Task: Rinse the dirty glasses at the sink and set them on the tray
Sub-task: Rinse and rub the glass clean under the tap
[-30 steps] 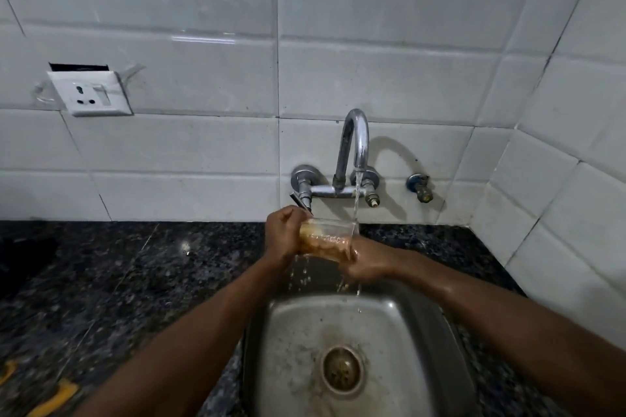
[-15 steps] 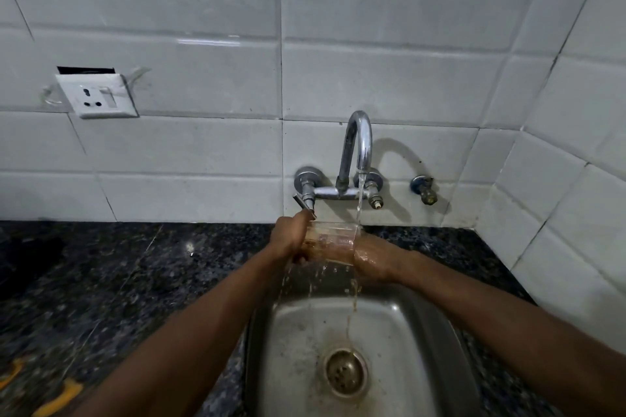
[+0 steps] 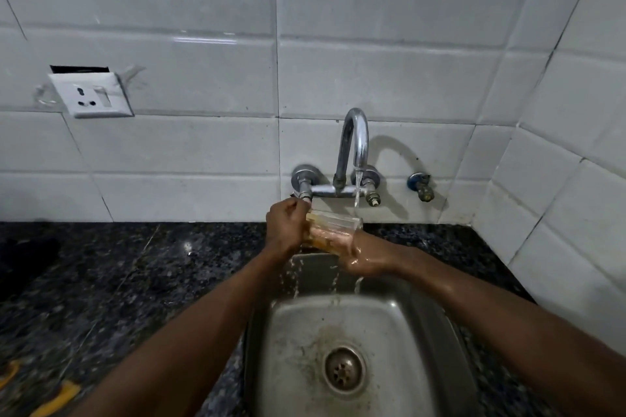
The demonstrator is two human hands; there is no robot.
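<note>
Glass (image 3: 333,228) lies sideways under the tap (image 3: 354,149), left hand (image 3: 284,230) gripping its base, right hand (image 3: 364,256) fingers inside it

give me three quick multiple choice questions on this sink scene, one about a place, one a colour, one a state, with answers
1. Where is the glass held?
A. on the counter
B. under the tap stream, above the sink
C. beside the wall socket

2. What colour is the countertop?
A. white
B. red
C. dark speckled

3. What state is the tap in?
A. running
B. off
C. removed

Answers: 1 B, the left hand and right hand hold it in the stream over the sink. 2 C, dark speckled stone. 3 A, water falls from the spout.
</note>
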